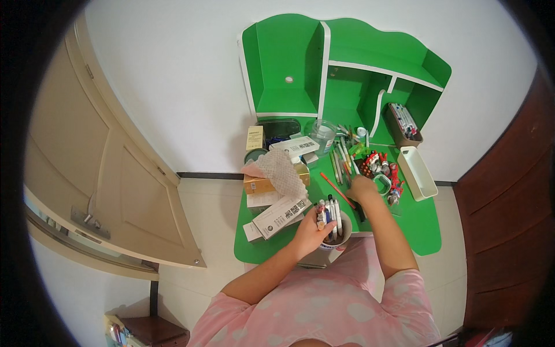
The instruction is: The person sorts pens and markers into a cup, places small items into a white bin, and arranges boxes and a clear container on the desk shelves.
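Note:
My left hand is closed around a bundle of pens, which stands upright at the mouth of a round container at the desk's front edge. My right hand reaches down among loose pens on the green desk; its fingertips are partly hidden, so whether it grips a pen cannot be told. An orange-red pencil lies just left of it, and a black pen lies below. Small red figures and a pale green ring-shaped item lie to its right.
White printed boxes, a gold box and bubble wrap are piled at left. A clear jar stands behind. At right are an open cream tray and a brown bin of pens beside the green shelf unit.

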Demonstrator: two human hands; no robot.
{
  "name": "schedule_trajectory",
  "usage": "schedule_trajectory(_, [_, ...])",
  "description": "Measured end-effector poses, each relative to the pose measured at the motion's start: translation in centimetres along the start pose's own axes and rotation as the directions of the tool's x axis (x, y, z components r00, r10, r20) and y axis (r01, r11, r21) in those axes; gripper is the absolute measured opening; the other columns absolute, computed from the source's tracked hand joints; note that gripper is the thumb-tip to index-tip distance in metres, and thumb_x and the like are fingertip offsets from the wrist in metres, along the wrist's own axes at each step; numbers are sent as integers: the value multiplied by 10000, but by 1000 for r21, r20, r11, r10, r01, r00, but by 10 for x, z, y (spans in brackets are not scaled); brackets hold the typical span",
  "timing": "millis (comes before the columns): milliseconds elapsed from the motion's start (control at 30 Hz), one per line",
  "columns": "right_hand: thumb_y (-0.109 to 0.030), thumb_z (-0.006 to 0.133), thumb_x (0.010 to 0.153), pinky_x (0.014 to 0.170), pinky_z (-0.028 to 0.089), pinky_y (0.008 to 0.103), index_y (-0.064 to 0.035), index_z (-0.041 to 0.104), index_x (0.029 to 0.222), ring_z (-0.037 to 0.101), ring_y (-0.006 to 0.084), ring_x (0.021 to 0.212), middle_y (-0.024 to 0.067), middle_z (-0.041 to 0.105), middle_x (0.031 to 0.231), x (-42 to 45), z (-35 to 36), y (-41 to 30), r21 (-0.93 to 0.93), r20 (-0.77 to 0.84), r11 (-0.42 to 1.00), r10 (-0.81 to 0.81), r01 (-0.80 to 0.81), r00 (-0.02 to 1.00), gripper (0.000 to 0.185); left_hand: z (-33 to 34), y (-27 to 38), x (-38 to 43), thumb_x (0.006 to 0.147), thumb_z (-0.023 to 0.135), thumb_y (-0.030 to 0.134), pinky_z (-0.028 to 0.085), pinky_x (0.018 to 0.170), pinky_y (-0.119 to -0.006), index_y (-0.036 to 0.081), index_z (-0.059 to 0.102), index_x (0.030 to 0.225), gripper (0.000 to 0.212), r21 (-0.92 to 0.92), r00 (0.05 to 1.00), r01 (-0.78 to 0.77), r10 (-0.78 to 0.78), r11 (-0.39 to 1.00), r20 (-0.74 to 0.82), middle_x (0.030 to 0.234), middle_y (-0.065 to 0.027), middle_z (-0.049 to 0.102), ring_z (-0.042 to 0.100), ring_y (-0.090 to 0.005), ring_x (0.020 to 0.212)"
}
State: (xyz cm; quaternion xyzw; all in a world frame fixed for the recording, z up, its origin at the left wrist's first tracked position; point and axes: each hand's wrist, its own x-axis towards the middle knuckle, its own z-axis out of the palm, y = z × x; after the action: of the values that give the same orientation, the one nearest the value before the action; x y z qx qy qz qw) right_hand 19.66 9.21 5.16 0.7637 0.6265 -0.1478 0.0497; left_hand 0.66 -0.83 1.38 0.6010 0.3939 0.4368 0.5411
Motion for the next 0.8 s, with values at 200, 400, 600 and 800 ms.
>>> schedule_trajectory(200, [-231, 640, 731, 842, 494, 389, 4, 585, 1063, 614, 314, 996, 203, 623, 1076, 18, 20, 3, -5, -60, 1000, -1, 1, 998, 410, 0, -1, 1, 824, 660, 166, 446, 798, -324, -6, 495, 1098, 363, 28, 999, -35, 35, 999, -5, 954, -114, 593, 570, -207, 864])
schedule_trajectory(400, [-214, 581, 765, 841, 492, 399, 8, 559, 1089, 611, 357, 977, 215, 619, 1068, 17, 16, 8, 42, -62, 999, 24, -21, 998, 394, -1, -3, 1, 824, 662, 180, 449, 795, -323, -7, 496, 1101, 374, 44, 1000, 3, -3, 999, -6, 962, -117, 594, 572, -204, 867])
schedule_trajectory(600, [-234, 506, 863, 762, 490, 440, 17, 539, 1085, 607, 384, 903, 248, 624, 965, -7, 0, 15, 202, -270, 975, -34, 91, 962, 338, 0, 6, -2, 813, 677, 170, 458, 766, -300, -4, 496, 1109, 388, 44, 999, 4, -2, 999, -36, 940, -90, 601, 574, -176, 835])
schedule_trajectory(800, [-230, 518, 885, 700, 436, 490, 24, 494, 999, 562, 455, 816, 280, 588, 852, -6, 22, 28, 562, -462, 727, -121, 396, 878, 280, 1, 2, -1, 813, 679, 166, 454, 763, -295, -8, 495, 1117, 396, 36, 999, 44, -42, 998, -31, 946, -83, 602, 562, -168, 825])
